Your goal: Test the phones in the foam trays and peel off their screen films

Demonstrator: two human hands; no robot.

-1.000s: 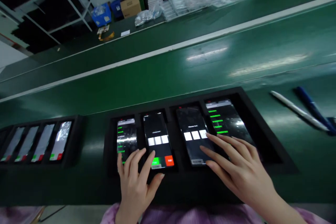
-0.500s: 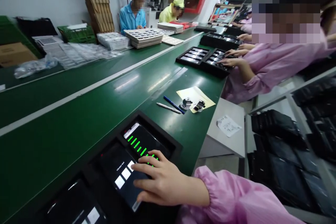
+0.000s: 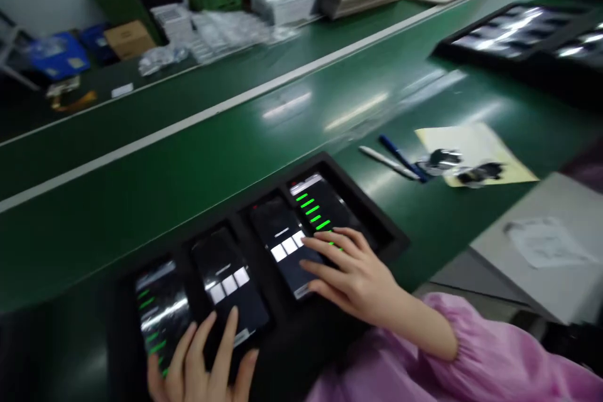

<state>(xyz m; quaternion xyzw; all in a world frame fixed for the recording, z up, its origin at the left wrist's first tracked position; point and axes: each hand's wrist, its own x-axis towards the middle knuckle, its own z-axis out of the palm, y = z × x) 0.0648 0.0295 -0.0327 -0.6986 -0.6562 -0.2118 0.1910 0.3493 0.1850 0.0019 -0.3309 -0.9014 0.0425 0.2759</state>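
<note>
- A black tray (image 3: 346, 183) lies on the near side of the green table (image 3: 188, 169), with four phones in a row in its slots.
- The left hand (image 3: 200, 377) has its fingers spread over the leftmost phone (image 3: 164, 308) and the second phone (image 3: 219, 257), hiding part of their near ends.
- The right hand (image 3: 355, 273) fans its fingers too, one at the third white square on the third phone (image 3: 271, 220); it blocks the near part of the rightmost phone (image 3: 313, 201). I can't tell how firmly anything is pressed.
- Right of the tray, a white pen (image 3: 389, 162) and a blue pen (image 3: 400, 157) lie beside yellowish paper (image 3: 471, 138).
- Another tray (image 3: 447, 53) sits far right.
- Far left stand a blue bin (image 3: 59, 53) and a cardboard box (image 3: 129, 41).
</note>
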